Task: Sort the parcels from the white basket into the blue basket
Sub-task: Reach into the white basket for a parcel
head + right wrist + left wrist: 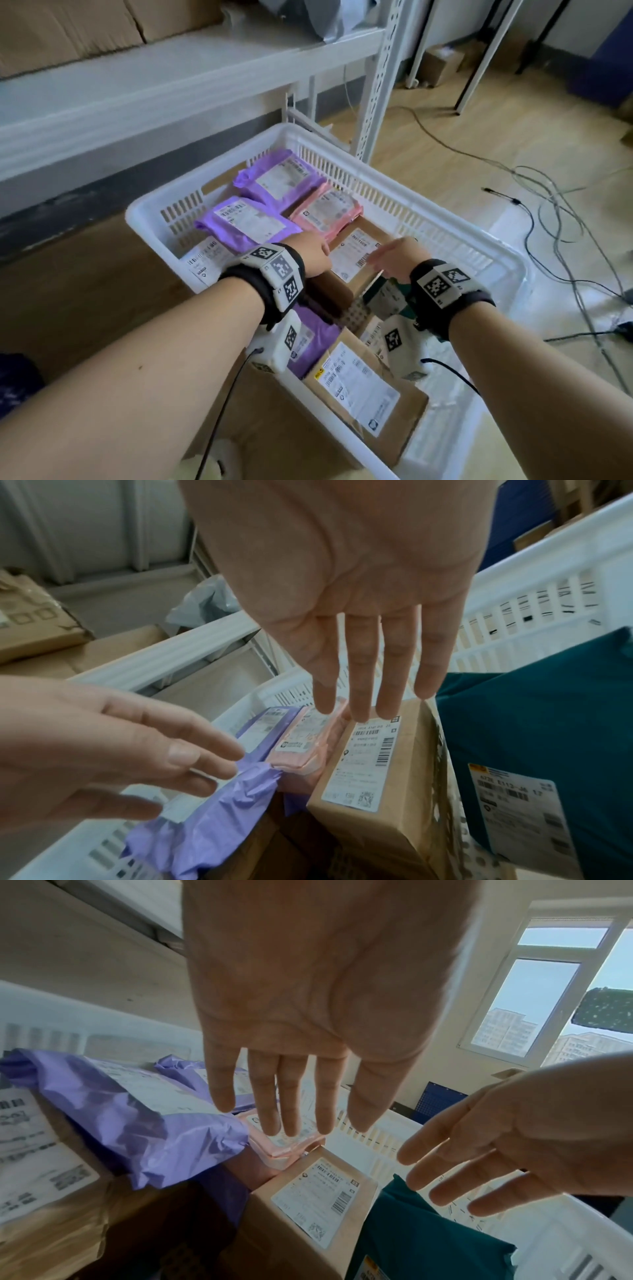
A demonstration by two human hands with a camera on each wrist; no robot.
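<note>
**Two-hand pickup of the brown box: not gripped yet**

Both hands over the white basket [383, 192], fingers straight, nothing held. Left hand [310, 255] and right hand [399, 257] flank the small brown box [356, 260] w/ the white label, mid-basket, lying tilted on other parcels. Whether the fingertips already touch it: can't tell.

Neighbours:
- pink mailer [329, 210] just beyond the box, touching its far-left edge
- purple mailer [245, 221] to the left, its crinkled end near the box's left side
- teal mailer [548, 723] right beside it on the right
- bigger brown parcel [363, 387] at the near end

Blue basket not in head view. A blue panel shows past the far rim in the wrist views; could be it, not sure.

How to do it well, IMO:
- left fingers down the left face, right fingers into the gap btw box and teal mailer
- squeeze on the cardboard sides, not the label
- lift straight up so the pink and purple mailers don't drag along
- box looks rigid, light; a moderate squeeze should do
</note>
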